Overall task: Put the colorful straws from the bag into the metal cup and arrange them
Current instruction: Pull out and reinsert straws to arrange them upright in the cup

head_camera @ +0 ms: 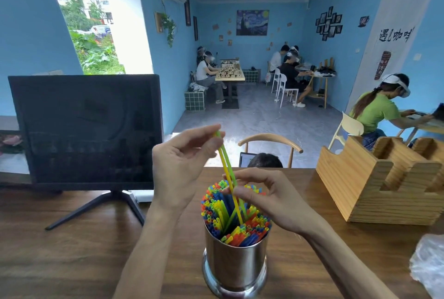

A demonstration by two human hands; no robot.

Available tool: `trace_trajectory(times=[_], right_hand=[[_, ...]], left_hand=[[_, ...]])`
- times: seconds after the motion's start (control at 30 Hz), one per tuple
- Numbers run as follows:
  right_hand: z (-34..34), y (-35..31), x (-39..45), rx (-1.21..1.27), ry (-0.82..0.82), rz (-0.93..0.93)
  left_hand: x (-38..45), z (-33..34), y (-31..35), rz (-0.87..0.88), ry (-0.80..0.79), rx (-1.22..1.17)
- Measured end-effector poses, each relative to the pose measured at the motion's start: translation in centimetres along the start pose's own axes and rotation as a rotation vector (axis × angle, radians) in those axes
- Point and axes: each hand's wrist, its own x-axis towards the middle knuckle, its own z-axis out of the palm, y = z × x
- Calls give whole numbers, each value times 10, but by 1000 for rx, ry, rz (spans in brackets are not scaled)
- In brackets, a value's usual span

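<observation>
A shiny metal cup (235, 265) stands on the wooden table near its front edge, packed with several colorful straws (216, 212) in blue, red, yellow and green. Two straws, one yellow and one green (225, 162), stick up out of the bundle at a slant. My left hand (182, 162) pinches their upper ends above the cup. My right hand (266, 198) pinches the same straws lower down, just over the bundle's top. The clear plastic bag (428, 265) lies crumpled at the right edge of the table.
A dark monitor (86, 130) on a stand sits at the back left. A wooden compartment box (374, 186) stands at the back right. Beyond the table are a chair (271, 140), someone's head, and seated people.
</observation>
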Motion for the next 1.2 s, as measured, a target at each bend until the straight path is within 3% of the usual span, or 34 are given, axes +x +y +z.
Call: trace_trajectory(times=[0.23, 0.4, 0.63, 0.83, 1.0, 1.07, 1.2], right_hand=[[-21, -7, 4, 137, 106, -35], [-32, -5, 8, 418, 279, -29], [-51, -21, 16, 838, 466, -32], [-71, -39, 15, 691, 621, -155], [-64, -42, 10, 555, 598, -136], [-56, -42, 11, 507, 565, -110], [-43, -39, 14, 421, 511, -57]], left_hand=[[9, -11, 2, -32, 316, -147], [4, -15, 0, -130, 346, -131], [1, -15, 4, -124, 357, -126], [1, -25, 3, -111, 493, -122], [-4, -22, -1, -182, 640, -153], [-9, -15, -3, -249, 588, -208], [-25, -4, -5, -384, 317, -258]])
